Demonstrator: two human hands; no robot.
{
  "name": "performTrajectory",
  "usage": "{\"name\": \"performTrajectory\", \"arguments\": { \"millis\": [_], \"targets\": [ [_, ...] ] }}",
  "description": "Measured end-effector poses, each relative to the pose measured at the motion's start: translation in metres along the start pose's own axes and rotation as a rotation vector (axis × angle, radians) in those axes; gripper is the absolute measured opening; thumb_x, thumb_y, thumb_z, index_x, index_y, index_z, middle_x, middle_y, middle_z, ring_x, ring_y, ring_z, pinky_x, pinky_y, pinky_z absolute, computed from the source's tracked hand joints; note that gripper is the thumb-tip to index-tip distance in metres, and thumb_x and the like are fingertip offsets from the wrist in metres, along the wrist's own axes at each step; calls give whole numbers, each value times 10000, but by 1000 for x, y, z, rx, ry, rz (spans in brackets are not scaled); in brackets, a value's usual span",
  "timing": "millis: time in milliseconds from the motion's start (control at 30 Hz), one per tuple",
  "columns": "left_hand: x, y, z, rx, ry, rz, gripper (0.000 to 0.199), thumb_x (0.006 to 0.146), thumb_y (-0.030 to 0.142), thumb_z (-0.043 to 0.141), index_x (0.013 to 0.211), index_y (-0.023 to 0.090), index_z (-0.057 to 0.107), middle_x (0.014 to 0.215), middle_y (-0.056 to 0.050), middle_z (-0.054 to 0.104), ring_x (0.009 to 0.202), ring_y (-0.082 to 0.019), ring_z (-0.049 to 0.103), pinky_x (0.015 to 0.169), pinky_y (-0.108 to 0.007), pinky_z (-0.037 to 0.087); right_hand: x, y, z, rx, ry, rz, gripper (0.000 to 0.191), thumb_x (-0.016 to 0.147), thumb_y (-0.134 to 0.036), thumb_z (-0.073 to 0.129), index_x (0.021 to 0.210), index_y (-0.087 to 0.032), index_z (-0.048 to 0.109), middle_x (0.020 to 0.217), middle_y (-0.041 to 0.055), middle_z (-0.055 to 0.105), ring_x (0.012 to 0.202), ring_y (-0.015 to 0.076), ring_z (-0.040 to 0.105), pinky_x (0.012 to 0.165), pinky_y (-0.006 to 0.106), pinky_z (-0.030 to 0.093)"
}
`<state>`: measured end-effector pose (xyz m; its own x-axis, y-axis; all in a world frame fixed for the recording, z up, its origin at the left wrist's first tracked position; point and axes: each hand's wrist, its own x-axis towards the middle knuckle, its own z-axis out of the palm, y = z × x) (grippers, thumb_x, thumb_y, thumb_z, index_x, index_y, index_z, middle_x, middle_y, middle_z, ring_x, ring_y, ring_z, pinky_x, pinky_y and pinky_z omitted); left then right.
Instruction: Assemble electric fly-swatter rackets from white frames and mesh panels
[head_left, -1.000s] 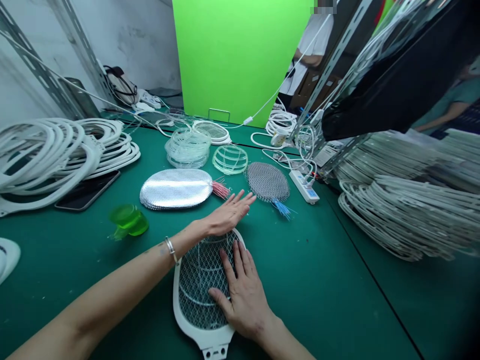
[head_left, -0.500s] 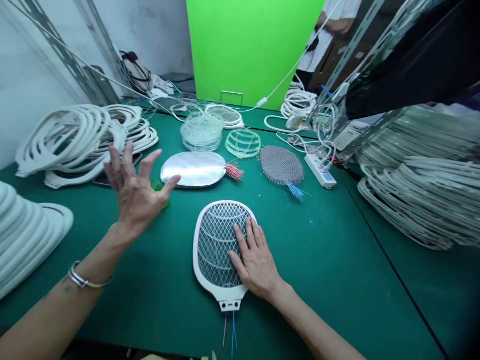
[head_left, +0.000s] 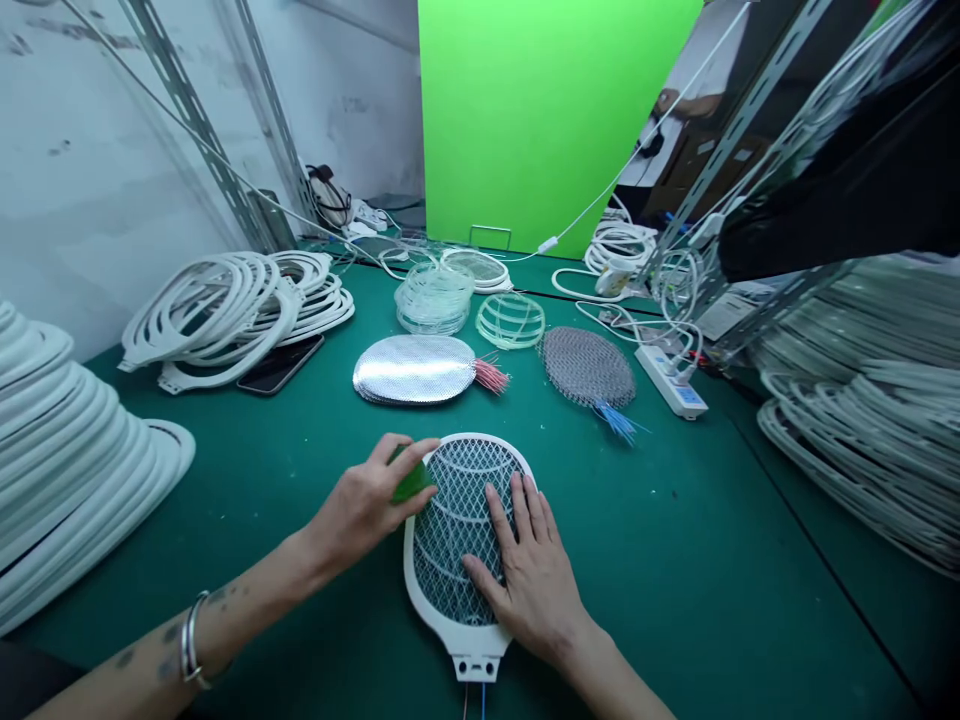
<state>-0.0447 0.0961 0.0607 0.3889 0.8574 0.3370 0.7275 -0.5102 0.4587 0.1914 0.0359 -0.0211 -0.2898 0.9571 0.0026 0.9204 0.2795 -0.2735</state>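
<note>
A white mosquito swatter head lies flat on the table, its grey mesh framed by a white rim, with a red and a blue wire coming out at the near end. My right hand rests on the mesh and right rim, fingers stretched out. My left hand is closed around a small green object at the upper left rim; its kind is mostly hidden by the fingers. Beyond lie a stack of silver mesh sheets with red wires and a darker mesh stack with blue wires.
White frames are piled at the left, with a phone beside them. A taller frame stack stands nearer, and more frames lie right. Pale green rings and a power strip sit farther back. Another person's arm shows behind.
My left hand has come from above the table, left of the mesh sheets, to the swatter head's upper left rim and now grips the green object. My right hand stays on the mesh. The view has shifted.
</note>
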Motion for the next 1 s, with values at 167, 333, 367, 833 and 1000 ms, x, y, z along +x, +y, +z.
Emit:
{"name": "performTrajectory", "arguments": {
  "millis": [167,333,367,833,1000],
  "targets": [
    [30,-7,17,13,40,-62,421,909,439,575,1290,274,505,1165,-58,544,874,-193,650,666,-290,579,-1,0,-1,25,2,4,802,910,-676,359,1543,-268,81,1588,74,-64,1444,344,-14,1141,600,188],
    [70,-11,32,-25,26,-25,392,886,423,609,1232,256,533,1124,-48,552,879,-203,646,680,-298,559,-1,0,0,48,4,-4,801,914,-663,363,1544,-263,73,1584,88,-48,1439,357,4,1132,608,217],
    [77,-8,37,-43,32,-1,401,886,413,612,1245,255,525,1139,-52,546,893,-203,644,695,-299,557,-1,1,0,51,11,-11,804,912,-658,375,1544,-266,69,1583,85,-53,1440,355,5,1134,602,220],
    [121,55,98,-60,-237,253,406,883,360,619,1260,276,494,1136,-52,522,798,-176,653,683,-306,555,-5,6,5,94,83,-39,820,905,-622,448,1545,-259,87,1597,84,-7,1456,296,17,1169,519,206],
    [121,63,100,-104,-300,236,387,847,317,669,1206,255,537,1065,-44,548,785,-180,650,660,-299,549,-3,3,0,76,33,-24,848,888,-647,470,1543,-230,129,1594,104,16,1454,314,9,1169,540,184]
  ]
}}
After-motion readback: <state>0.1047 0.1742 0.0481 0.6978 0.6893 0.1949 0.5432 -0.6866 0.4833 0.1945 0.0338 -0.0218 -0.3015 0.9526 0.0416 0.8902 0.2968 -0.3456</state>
